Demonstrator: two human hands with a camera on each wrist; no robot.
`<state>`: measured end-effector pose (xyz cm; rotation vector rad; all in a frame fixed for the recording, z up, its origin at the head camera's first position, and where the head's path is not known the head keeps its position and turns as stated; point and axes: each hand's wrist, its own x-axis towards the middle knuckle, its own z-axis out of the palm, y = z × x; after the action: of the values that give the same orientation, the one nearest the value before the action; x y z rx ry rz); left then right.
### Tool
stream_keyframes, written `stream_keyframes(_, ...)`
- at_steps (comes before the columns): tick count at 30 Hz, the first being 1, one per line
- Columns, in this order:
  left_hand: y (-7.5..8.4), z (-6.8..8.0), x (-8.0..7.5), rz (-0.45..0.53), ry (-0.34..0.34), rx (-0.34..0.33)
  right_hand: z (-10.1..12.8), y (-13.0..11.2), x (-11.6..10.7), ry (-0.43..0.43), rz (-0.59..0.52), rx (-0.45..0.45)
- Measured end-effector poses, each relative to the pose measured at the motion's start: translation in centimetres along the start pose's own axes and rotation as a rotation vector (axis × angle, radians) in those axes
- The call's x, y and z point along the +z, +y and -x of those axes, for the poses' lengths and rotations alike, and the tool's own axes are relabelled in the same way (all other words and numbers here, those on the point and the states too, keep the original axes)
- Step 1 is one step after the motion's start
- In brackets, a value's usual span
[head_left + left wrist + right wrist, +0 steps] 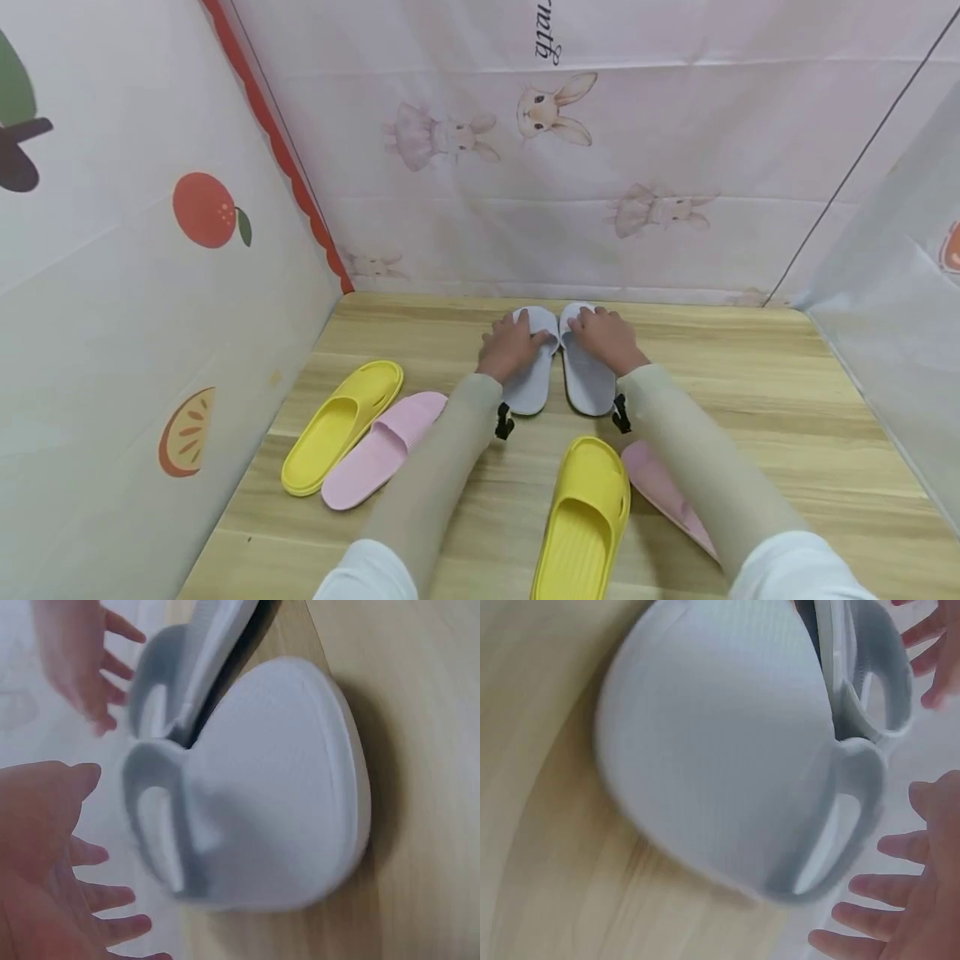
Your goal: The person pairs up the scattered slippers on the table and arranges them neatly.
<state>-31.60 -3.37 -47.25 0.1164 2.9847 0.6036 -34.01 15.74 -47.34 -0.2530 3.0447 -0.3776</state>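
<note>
Two pale grey-white slippers lie side by side, toes away from me, at the back of the wooden floor (750, 400). My left hand (513, 343) rests over the strap of the left slipper (531, 390). My right hand (606, 337) rests over the strap of the right slipper (588, 390). In the left wrist view, the left hand (67, 892) has its fingers spread and straight beside the slipper (277, 795). The right wrist view shows the right hand (907, 900) likewise spread next to its slipper (720, 750). Neither hand grips anything.
A yellow slipper (341, 425) and a pink slipper (382, 450) lie at the left. Another yellow slipper (585, 517) and a pink one (663, 492) lie close in front, between my arms. Printed cloth walls (525, 208) close in the back and both sides.
</note>
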Motion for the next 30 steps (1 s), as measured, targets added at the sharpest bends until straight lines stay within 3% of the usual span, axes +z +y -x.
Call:
stream_keyframes(4,-1.5,2.3,-1.7,0.008,-0.001,0.036,2.1,-0.3,-1.0,0.032,0.033,-0.051)
stream_keyframes(9,-3.5,6.9,-4.5,0.015,0.015,0.081,6.7,-1.2,-2.3,0.072,-0.011,-0.107)
stream_keyframes(17,-7.3,13.0,-6.5,-0.006,0.072,0.039,15.2,-2.1,-2.6,0.135,-0.064,-0.168)
stream_keyframes(24,-13.0,16.2,-7.3,-0.074,0.181,0.015,20.6,-3.0,-1.0,0.171,-0.023,-0.186)
stream_keyframes(30,-18.0,17.2,-8.1,-0.102,0.278,-0.02,23.2,-3.8,1.5,0.183,0.006,-0.2)
